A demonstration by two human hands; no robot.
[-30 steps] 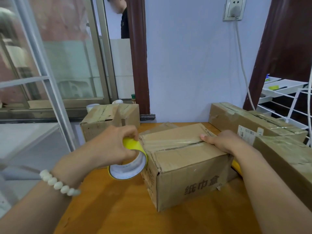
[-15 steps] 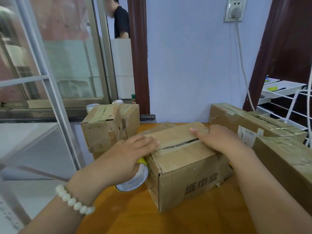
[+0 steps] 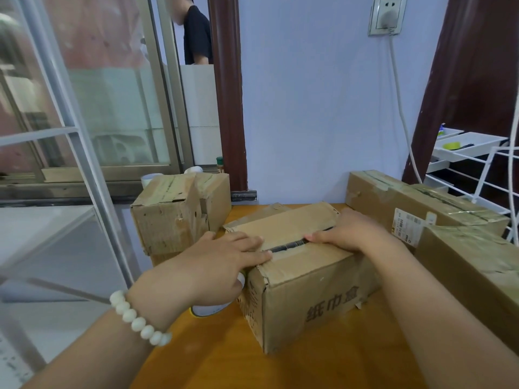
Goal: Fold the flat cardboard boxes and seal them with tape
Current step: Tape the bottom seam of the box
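Left hand (image 3: pixel 222 262) flat on crosswise box (image 3: pixel 314 287)

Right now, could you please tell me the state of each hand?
Left hand: open, fingers flat on the box top.
Right hand: open, pressing flat on the same box.

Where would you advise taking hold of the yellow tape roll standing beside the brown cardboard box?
Probably by its upper rim, thumb through the core, coming from the left: the yellow tape roll stands on edge, its right side close against the brown cardboard box, and the left hand lies over its top.
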